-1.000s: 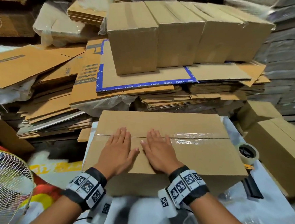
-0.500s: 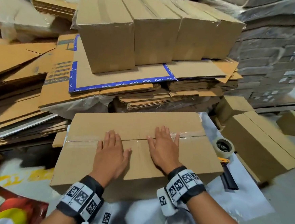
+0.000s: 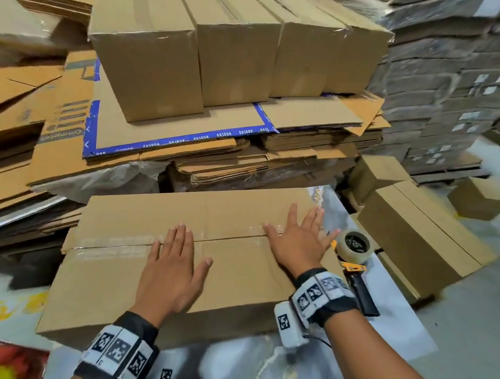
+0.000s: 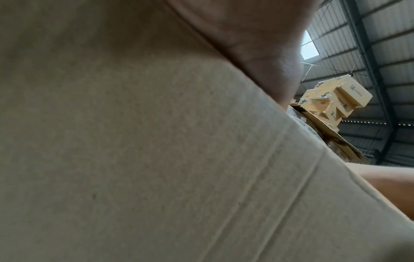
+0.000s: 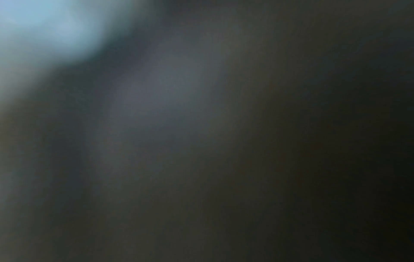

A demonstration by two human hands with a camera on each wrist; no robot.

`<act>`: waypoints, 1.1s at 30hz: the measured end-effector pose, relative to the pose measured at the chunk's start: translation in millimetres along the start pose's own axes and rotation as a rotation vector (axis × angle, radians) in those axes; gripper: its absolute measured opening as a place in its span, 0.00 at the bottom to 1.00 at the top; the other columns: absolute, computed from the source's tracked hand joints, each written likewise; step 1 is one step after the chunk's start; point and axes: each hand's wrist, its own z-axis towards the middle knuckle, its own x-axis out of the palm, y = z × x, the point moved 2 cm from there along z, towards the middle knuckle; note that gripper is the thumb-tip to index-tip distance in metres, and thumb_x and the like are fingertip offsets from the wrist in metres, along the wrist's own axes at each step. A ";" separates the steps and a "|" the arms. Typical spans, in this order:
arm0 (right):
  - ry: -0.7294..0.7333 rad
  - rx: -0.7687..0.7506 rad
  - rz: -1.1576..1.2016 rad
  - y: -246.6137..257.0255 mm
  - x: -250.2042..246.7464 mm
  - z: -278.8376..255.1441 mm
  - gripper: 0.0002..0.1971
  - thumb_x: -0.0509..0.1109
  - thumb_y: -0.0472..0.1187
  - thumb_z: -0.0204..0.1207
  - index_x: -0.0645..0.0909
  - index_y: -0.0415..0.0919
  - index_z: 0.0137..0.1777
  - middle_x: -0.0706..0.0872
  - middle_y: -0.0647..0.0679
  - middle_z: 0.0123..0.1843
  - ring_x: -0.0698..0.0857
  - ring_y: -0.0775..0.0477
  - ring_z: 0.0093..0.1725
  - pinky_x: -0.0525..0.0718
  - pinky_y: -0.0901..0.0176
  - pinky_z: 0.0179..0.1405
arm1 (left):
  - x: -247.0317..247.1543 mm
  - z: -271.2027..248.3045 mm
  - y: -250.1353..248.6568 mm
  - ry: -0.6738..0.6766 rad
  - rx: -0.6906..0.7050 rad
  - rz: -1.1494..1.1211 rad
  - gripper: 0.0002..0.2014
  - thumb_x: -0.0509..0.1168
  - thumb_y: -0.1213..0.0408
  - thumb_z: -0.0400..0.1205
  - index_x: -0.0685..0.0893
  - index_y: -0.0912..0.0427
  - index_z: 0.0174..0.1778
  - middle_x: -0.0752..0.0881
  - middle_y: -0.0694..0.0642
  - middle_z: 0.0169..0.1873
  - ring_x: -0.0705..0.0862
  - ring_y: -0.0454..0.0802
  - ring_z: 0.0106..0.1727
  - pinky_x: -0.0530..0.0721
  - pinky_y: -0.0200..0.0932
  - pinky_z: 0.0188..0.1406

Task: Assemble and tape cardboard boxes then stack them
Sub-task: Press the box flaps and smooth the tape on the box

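A long brown cardboard box lies in front of me with clear tape along its top seam. My left hand presses flat on the seam near the middle, fingers straight. At the box's right end my right hand lies flat with fingers spread on the tape. A tape dispenser with a clear roll and black handle rests just right of the box. The left wrist view shows only a beige shirt and roof; the right wrist view is dark and blurred.
Several taped boxes stand in a row on a pile of flattened cardboard behind the box. More assembled boxes sit on the floor at the right. Wrapped pallets rise at the far right.
My right hand has slid rightward along the taped seam to the box's right end and spread its fingers. The left hand stays near the middle. My head has turned right.
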 end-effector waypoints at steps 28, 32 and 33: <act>0.010 -0.101 0.069 -25.6 2.1 -4.4 0.42 0.46 0.72 0.83 0.35 0.54 0.89 0.33 0.37 0.90 0.32 0.36 0.88 0.36 0.18 0.78 | 0.9 -7.2 -3.1 -0.018 0.166 0.025 0.40 0.24 0.34 0.82 0.40 0.49 0.89 0.37 0.47 0.88 0.34 0.43 0.88 0.36 0.43 0.86; 0.166 0.043 0.200 -70.0 -4.2 13.1 0.37 0.45 0.69 0.86 0.33 0.61 0.88 0.34 0.39 0.90 0.34 0.36 0.89 0.40 0.20 0.80 | 1.8 -6.3 -3.8 -0.024 0.167 -0.017 0.40 0.26 0.34 0.82 0.44 0.48 0.90 0.39 0.45 0.88 0.36 0.42 0.88 0.37 0.44 0.87; 0.207 0.063 0.260 -76.1 -5.2 15.6 0.36 0.46 0.68 0.87 0.33 0.62 0.88 0.36 0.40 0.91 0.36 0.36 0.89 0.43 0.21 0.81 | 2.5 -6.0 -3.2 -0.028 0.167 -0.028 0.40 0.27 0.34 0.82 0.45 0.48 0.90 0.40 0.45 0.88 0.36 0.42 0.88 0.38 0.45 0.87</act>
